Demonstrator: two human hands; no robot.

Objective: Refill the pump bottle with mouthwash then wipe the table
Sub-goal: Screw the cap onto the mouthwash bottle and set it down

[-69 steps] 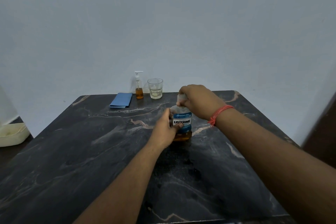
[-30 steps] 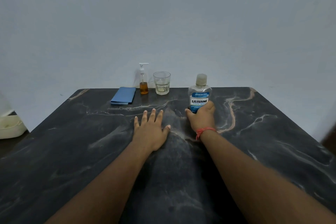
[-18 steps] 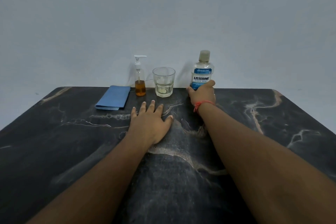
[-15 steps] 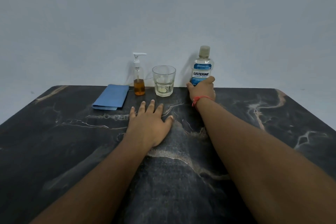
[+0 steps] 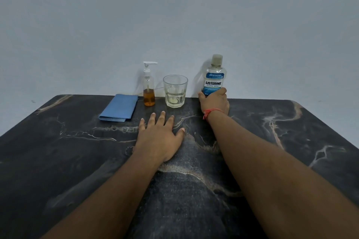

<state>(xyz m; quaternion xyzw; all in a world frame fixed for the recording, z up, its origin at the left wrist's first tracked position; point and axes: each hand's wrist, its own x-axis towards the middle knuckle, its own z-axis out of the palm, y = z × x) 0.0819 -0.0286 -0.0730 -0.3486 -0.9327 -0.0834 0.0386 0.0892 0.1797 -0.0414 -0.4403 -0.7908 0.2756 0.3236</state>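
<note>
- We face a plain wall (image 5: 174, 15), pale grey-blue and unmarked, filling the whole upper half of our view.
- We see the wall lit softly and evenly, a little darker toward the upper corners.
- Below it lies a dark marble-patterned table (image 5: 58, 151), near black with pale cream and tan veins running across it.
- The table's far edge stands against or just beside the wall; we cannot tell which.
- Its far corners look rounded, and the top spreads wide toward us, running out of view at the bottom.
- We notice a dull sheen on the tabletop's middle.
</note>
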